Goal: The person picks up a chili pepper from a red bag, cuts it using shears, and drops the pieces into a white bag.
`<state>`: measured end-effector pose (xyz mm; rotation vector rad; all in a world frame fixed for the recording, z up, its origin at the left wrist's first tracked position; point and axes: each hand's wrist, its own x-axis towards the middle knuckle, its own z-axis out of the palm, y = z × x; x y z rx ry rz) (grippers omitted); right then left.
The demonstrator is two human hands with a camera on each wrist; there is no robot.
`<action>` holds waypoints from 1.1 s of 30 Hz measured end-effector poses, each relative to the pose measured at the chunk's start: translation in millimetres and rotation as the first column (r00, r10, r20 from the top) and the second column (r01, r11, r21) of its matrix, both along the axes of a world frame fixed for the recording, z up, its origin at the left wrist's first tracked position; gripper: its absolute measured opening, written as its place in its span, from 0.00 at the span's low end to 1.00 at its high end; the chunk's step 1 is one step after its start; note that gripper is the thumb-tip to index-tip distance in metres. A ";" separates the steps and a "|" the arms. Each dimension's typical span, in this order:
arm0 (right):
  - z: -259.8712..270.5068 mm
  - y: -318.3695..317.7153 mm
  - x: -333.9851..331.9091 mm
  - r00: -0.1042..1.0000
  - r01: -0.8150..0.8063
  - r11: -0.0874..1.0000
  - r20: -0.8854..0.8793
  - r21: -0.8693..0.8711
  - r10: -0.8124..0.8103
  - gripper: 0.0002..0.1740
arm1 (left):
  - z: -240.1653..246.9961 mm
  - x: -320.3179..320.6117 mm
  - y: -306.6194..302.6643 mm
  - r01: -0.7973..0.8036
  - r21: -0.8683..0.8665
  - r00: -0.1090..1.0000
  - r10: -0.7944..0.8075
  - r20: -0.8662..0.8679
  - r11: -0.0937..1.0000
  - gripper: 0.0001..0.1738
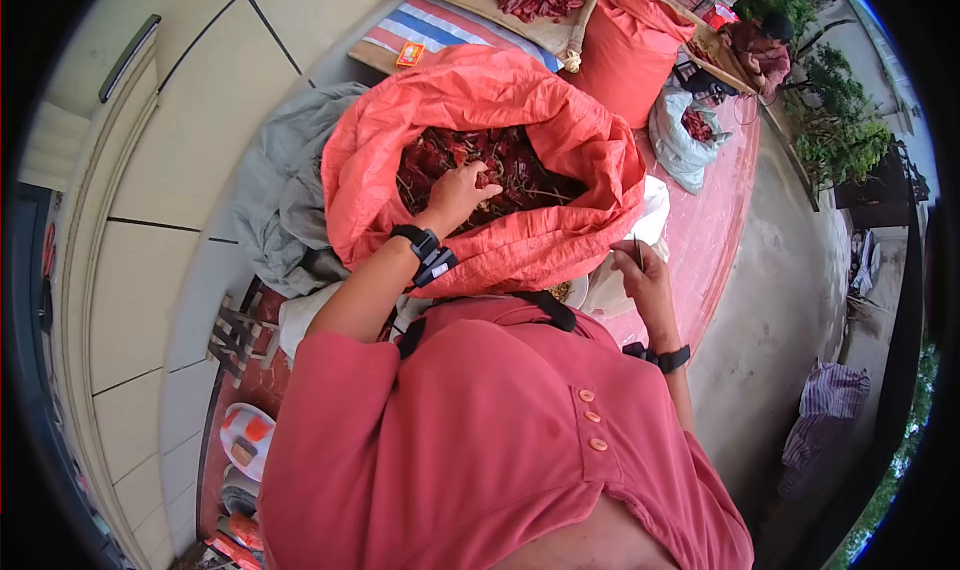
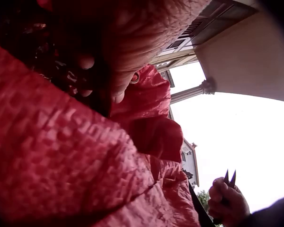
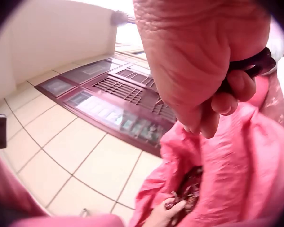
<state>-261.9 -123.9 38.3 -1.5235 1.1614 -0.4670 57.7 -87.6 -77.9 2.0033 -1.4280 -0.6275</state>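
Just beside the sack's near rim, the right hand is gripping small scissors, fingers closed around the handles. Inside the sack, the left hand is curling its fingers around dried chilies, with the sack's folded rim partly hiding them. A grey cloth is lying left of the sack. Behind the sack, a tray of chilies and a second sack are sitting.

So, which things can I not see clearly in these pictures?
- Left wrist view: the left hand is close and dark; whether it grips dried chillies is unclear.
- Right wrist view: the right hand covers most of the snips.
- Head view: the sack hides its own bottom.
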 end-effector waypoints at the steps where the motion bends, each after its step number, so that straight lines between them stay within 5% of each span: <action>1: 7.2 -4.4 19.5 0.998 -0.052 0.999 0.038 0.013 0.051 0.10 | 11.1 -3.3 3.5 -0.016 -0.051 1.000 0.015 -0.024 0.999 0.28; 4: 17.1 -18.3 78.0 0.974 -0.168 0.982 0.170 0.082 0.152 0.12 | 47.4 -13.6 11.6 -0.035 -0.222 0.999 0.030 -0.025 0.974 0.27; 7: 15.3 -31.1 118.1 0.935 -0.262 0.959 0.276 0.112 0.223 0.14 | 84.0 -18.4 22.6 -0.007 -0.223 0.848 -0.112 -0.518 0.975 0.23; 8: 16.7 -32.8 129.8 0.921 -0.295 0.950 0.295 0.100 0.255 0.14 | 79.7 -19.3 23.1 0.009 -0.250 0.852 -0.138 -0.505 0.968 0.16; 10: 20.2 -26.7 149.1 0.857 -0.358 0.918 0.451 0.173 0.249 0.14 | 76.7 -21.9 24.8 -0.023 -0.234 0.880 -0.091 -0.465 0.972 0.17; 12: 15.4 -25.3 156.7 0.866 -0.356 0.922 0.425 0.153 0.264 0.14 | 79.8 -23.9 29.2 -0.046 -0.247 0.896 -0.069 -0.439 0.968 0.22; 15: -13.7 -26.9 161.4 0.843 -0.308 0.951 0.474 0.035 0.255 0.07 | 75.6 -31.8 33.1 -0.099 -0.514 0.956 -0.063 -0.287 0.852 0.22; 17: -18.8 -24.9 160.9 0.828 -0.282 0.959 0.502 -0.011 0.249 0.03 | 69.5 -34.6 36.1 -0.128 -0.385 0.950 0.002 -0.311 0.914 0.21; 19: -13.1 -18.4 162.5 0.871 -0.243 0.932 0.363 -0.268 0.331 0.03 | 70.0 -36.3 36.1 -0.118 -0.324 0.951 0.013 -0.308 0.939 0.20; 21: -0.2 -15.9 160.4 0.909 -0.279 0.743 0.084 -0.609 0.409 0.04 | 72.3 -40.1 33.4 -0.146 -0.234 0.789 -0.030 -0.613 0.961 0.16; 23: 14.1 -16.1 155.1 0.882 -0.429 0.299 -0.324 -0.852 0.343 0.06 | 74.9 -40.5 31.6 -0.114 -0.124 0.561 -0.039 -0.827 0.986 0.11; 24: 16.0 -18.7 153.3 0.877 -0.428 0.306 -0.308 -0.851 0.369 0.07 | 75.8 -37.1 31.9 -0.066 -0.066 0.442 -0.030 -0.896 0.996 0.09; 26: 8.6 -17.5 147.9 0.921 -0.338 0.601 -0.122 -0.724 0.371 0.06 | 78.5 -33.8 33.2 0.033 -0.013 0.197 -0.019 -0.980 0.999 0.07; 27: 6.3 -17.8 145.8 0.937 -0.287 0.723 -0.028 -0.629 0.347 0.06 | 85.8 -32.3 34.4 0.082 -0.029 0.252 -0.049 -0.966 0.996 0.08; 28: 13.3 -13.4 142.2 0.946 -0.249 0.916 0.124 -0.315 0.300 0.06 | 97.8 -30.9 37.6 0.132 -0.040 0.304 -0.079 -0.949 0.990 0.08; 31: 32.0 -3.3 138.1 0.945 -0.174 0.977 0.302 0.127 0.129 0.08 | 120.6 -26.8 45.4 0.223 -0.062 0.433 -0.156 -0.888 0.973 0.10; 33: 28.1 1.9 135.9 0.922 -0.165 0.953 0.384 0.253 0.057 0.08 | 121.0 -24.9 49.7 0.257 -0.080 0.496 -0.203 -0.844 0.963 0.10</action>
